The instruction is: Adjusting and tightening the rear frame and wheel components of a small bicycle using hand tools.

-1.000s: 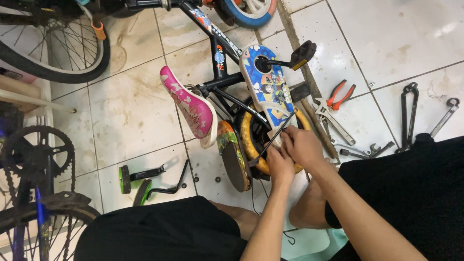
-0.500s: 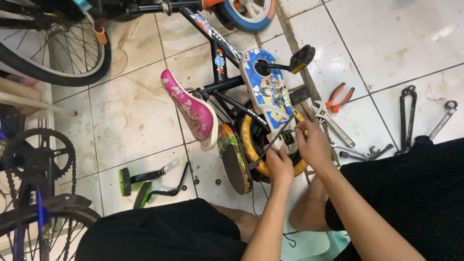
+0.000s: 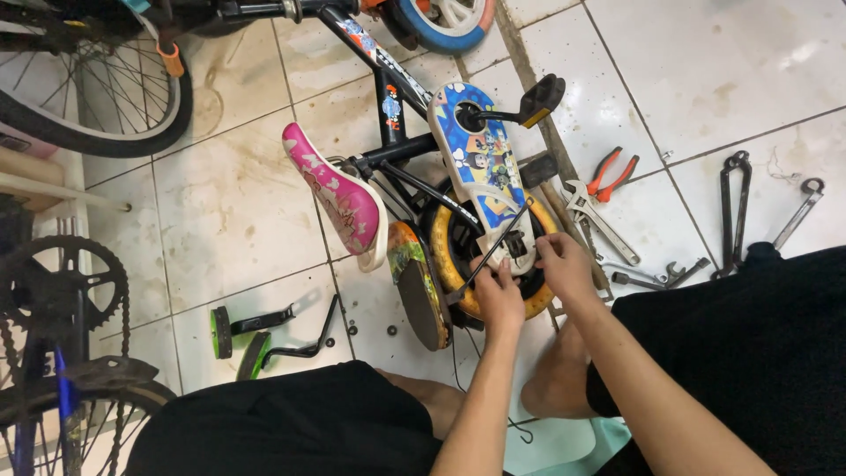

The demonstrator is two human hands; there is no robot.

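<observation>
White floor tiles (image 3: pixel 731 70), stained and damp, carry a small child's bicycle (image 3: pixel 414 132) lying on its side. Both hands meet at its yellow rear wheel (image 3: pixel 449 264), just below the cartoon-printed chain guard (image 3: pixel 480 159). Left hand (image 3: pixel 500 298) has its fingers clamped on a thin black rod (image 3: pixel 498 242) slanting across the wheel; right hand (image 3: pixel 564 269) pinches at the hub, fingers together. Pliers (image 3: pixel 610 174) and wrenches (image 3: pixel 731 211) lie right of the wheel, detached training wheels (image 3: pixel 264 335) left of it.

Glossy, stained white tile floor (image 3: pixel 723 79) with dark grout lines. Left of the red-handled pliers (image 3: pixel 610 173), far across it, a large spoked bicycle wheel (image 3: pixel 88 88); right of them, wrenches (image 3: pixel 736 207) lie.
</observation>
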